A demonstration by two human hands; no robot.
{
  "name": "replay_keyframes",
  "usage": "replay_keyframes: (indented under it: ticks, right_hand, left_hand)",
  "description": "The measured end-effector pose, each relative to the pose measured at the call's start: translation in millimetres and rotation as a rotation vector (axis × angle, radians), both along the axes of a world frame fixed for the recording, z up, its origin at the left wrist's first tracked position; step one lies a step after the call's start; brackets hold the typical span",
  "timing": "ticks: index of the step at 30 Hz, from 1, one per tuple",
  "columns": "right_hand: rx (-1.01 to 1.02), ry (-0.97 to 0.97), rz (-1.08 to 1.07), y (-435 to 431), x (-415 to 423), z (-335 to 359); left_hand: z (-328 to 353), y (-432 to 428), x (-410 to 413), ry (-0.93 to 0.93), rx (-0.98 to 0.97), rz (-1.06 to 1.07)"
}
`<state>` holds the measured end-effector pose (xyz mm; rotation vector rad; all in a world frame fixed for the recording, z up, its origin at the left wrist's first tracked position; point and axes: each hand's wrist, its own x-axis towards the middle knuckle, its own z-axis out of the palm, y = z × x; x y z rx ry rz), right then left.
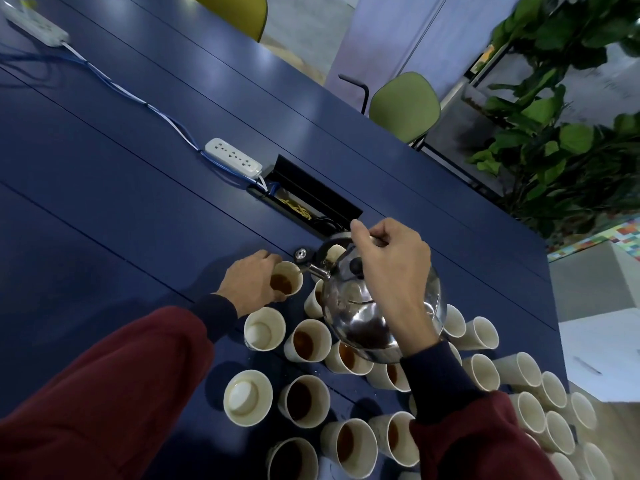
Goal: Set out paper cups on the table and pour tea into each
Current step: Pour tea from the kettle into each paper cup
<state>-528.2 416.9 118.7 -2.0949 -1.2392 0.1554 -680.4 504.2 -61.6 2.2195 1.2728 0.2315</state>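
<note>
Polished steel kettle gripped by top handle in right hand, tilted, spout at cream paper cup clasped by left hand on dark blue table. Cup judged light, crushable; kettle heavy, best held by handle.

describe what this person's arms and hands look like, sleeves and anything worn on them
Both arms wear loose dark red sleeves, the left sleeve and the right sleeve. A tighter dark navy cuff shows at each wrist: the left cuff and the right cuff. The left hand and right hand are bare: no gloves, and no ring or watch shows.
</note>
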Motion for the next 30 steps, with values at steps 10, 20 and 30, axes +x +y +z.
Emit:
replay_keyframes:
  ticks: [10, 20, 30]
  right_hand:
    - [0.175, 0.276, -0.024, -31.9, -7.0, 14.6]
    - [-0.010, 0.136, 0.056, -62.0, -34.0, 7.3]
    - [-0.113, -0.062, 0.073, -75.9, -53.6, -0.2]
  left_hand:
    - [0.9, -20.7, -31.2, -0.032, -0.078, 0.061]
    - [3.4, -56.5, -57.7, -0.034, -0.110, -0.009]
    - [-7.5, -71.2, -46.7, 0.030, -0.050, -0.134]
